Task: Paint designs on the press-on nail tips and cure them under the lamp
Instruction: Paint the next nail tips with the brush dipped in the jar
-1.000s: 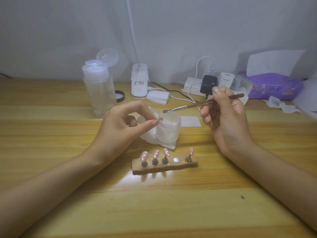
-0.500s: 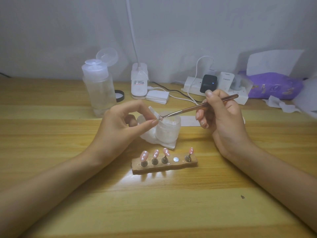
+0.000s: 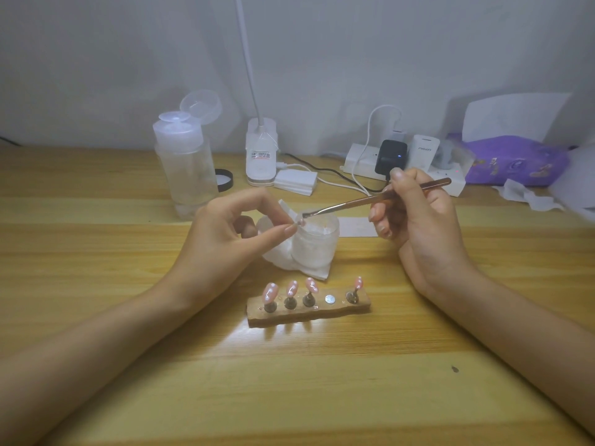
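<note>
The left hand (image 3: 231, 239) is curled into a pinch, thumb and forefinger meeting on a tiny pale press-on nail tip (image 3: 299, 222) held just above the mouth of a squat frosted white plastic jar (image 3: 317, 244); the other fingers are folded loosely behind. The right hand (image 3: 425, 226) grips a slim copper-coloured metal brush (image 3: 380, 198) like a pen, its shaft slanting down to the left so that the narrow tip touches the pinched nail tip. The jar stands on a crumpled white tissue (image 3: 286, 257) on the pale, striped-grain wooden table (image 3: 289, 381). Nearer the person lies a rough-edged brown wooden holder block (image 3: 309, 312) carrying four glossy pink nail tips (image 3: 269, 291) with small white dots, each upright on a dark rounded stand; between the third and fourth stands a flat silver disc (image 3: 329, 298) sits bare. Toward the wall stand a clear cylindrical plastic bottle (image 3: 185, 165) with its round flip lid open, a white lamp base (image 3: 261, 159) with a thin neck rising out of view, a white power strip (image 3: 357, 162) with a black adapter (image 3: 390, 159) plugged in, and a soft purple packet (image 3: 515, 162).
</note>
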Demonstrator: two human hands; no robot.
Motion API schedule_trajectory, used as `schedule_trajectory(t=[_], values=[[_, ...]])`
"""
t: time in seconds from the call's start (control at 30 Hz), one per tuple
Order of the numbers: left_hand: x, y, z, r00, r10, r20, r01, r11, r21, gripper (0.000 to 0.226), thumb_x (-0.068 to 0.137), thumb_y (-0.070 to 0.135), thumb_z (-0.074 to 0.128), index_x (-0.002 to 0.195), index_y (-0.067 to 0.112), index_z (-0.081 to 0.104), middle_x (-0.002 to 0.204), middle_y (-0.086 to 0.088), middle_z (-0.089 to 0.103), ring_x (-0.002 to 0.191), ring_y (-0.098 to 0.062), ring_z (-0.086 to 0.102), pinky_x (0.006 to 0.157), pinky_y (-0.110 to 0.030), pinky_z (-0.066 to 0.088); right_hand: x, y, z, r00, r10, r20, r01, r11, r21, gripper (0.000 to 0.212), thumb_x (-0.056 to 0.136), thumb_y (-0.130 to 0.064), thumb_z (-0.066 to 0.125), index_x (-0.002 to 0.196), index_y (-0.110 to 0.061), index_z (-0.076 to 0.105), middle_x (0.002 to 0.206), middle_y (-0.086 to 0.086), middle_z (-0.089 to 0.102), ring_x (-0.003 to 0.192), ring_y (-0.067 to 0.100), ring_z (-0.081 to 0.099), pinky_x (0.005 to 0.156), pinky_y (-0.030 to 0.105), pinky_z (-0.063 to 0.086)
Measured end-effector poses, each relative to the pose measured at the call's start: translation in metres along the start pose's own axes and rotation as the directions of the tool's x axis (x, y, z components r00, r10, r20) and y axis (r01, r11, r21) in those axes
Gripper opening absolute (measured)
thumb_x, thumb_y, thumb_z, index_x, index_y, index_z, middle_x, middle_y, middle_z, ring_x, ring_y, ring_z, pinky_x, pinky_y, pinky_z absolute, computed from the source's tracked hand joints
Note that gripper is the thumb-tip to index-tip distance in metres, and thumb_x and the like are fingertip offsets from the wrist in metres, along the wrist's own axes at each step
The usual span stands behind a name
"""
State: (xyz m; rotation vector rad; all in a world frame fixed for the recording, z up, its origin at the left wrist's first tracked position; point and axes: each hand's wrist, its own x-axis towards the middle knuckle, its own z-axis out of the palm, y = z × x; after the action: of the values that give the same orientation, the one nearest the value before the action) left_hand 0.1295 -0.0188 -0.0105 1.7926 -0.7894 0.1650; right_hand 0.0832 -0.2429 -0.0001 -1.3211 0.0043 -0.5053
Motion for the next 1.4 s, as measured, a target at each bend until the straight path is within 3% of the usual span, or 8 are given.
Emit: schedule_trajectory(t=[0.13, 0.27, 0.43, 0.63, 0.83, 1.2, 1.4], values=[[0.0, 0.001, 0.0, 1.0, -0.003, 0.005, 0.003, 1.0, 0.002, 0.013, 0.085, 0.013, 0.077, 0.077, 0.009, 0.067, 0.057, 0.023, 0.054, 0.047, -0.004, 0.03, 0.048, -0.009, 0.028, -0.001, 0.0, 0.001, 0.997, -0.044, 0.062, 0.044, 0.999, 0.003, 0.028, 0.103, -0.022, 0.049, 0.076, -0.018, 0.046, 0.053, 0.001, 0.061, 0.044, 0.013, 0.051, 0.044, 0.018, 0.04], [-0.001, 0.002, 0.0, 1.0, -0.018, 0.004, 0.018, 1.0, -0.019, 0.015, 0.085, 0.014, 0.077, 0.076, 0.009, 0.067, 0.059, 0.021, 0.056, 0.047, -0.003, 0.029, 0.047, -0.01, 0.027, 0.0, 0.002, 0.0, 1.0, -0.022, 0.01, 0.022, 0.998, -0.061, 0.029, 0.103, -0.021, 0.05, 0.075, -0.017, 0.045, 0.052, 0.003, 0.059, 0.042, 0.013, 0.049, 0.042, 0.018, 0.038], [0.0, 0.003, 0.001, 1.0, -0.025, 0.003, 0.025, 1.0, -0.015, 0.015, 0.086, 0.013, 0.076, 0.076, 0.008, 0.067, 0.06, 0.019, 0.056, 0.049, -0.005, 0.031, 0.048, -0.013, 0.028, 0.0, 0.0, 0.0, 0.997, -0.061, 0.051, 0.06, 0.998, 0.023, 0.028, 0.103, -0.023, 0.049, 0.076, -0.018, 0.046, 0.053, 0.0, 0.06, 0.045, 0.012, 0.051, 0.044, 0.018, 0.039], [0.0, 0.003, 0.001, 1.0, -0.031, 0.005, 0.031, 0.999, -0.026, 0.016, 0.087, 0.011, 0.075, 0.075, 0.006, 0.065, 0.058, 0.02, 0.056, 0.046, -0.003, 0.031, 0.046, -0.009, 0.027, -0.001, 0.003, 0.001, 0.999, -0.037, 0.017, 0.038, 0.996, -0.077, 0.03, 0.103, -0.02, 0.05, 0.074, -0.017, 0.045, 0.051, 0.003, 0.059, 0.041, 0.013, 0.05, 0.042, 0.018, 0.038], [0.0, 0.003, 0.001, 0.999, -0.04, 0.008, 0.04, 0.999, -0.035, 0.016, 0.085, 0.013, 0.077, 0.074, 0.01, 0.067, 0.069, 0.012, 0.062, 0.049, -0.006, 0.034, 0.048, -0.013, 0.03, -0.002, 0.0, 0.002, 0.997, -0.071, 0.014, 0.07, 0.997, 0.044, 0.029, 0.102, -0.022, 0.05, 0.073, -0.021, 0.048, 0.052, -0.002, 0.059, 0.045, 0.011, 0.052, 0.043, 0.018, 0.039], [-0.001, 0.003, 0.001, 0.998, -0.06, 0.019, 0.06, 0.997, -0.049, 0.015, 0.084, 0.016, 0.077, 0.074, 0.012, 0.067, 0.064, 0.017, 0.062, 0.046, -0.005, 0.032, 0.046, -0.01, 0.028, -0.001, -0.001, 0.002, 0.995, -0.103, 0.012, 0.103, 0.99, -0.093, 0.026, 0.095, -0.027, 0.053, 0.071, -0.019, 0.045, 0.048, 0.002, 0.057, 0.04, 0.015, 0.047, 0.04, 0.019, 0.035], [-0.001, 0.001, -0.001, 0.998, -0.063, 0.024, 0.064, 0.996, -0.054, 0.015, 0.083, 0.02, 0.078, 0.074, 0.015, 0.067, 0.077, 0.004, 0.069, 0.051, -0.013, 0.035, 0.049, -0.016, 0.031, 0.013, -0.017, -0.01, 0.984, -0.176, 0.001, 0.174, 0.97, -0.169, 0.034, 0.096, -0.025, 0.051, 0.062, -0.028, 0.05, 0.045, -0.004, 0.053, 0.037, 0.012, 0.044, 0.037, 0.017, 0.031]])
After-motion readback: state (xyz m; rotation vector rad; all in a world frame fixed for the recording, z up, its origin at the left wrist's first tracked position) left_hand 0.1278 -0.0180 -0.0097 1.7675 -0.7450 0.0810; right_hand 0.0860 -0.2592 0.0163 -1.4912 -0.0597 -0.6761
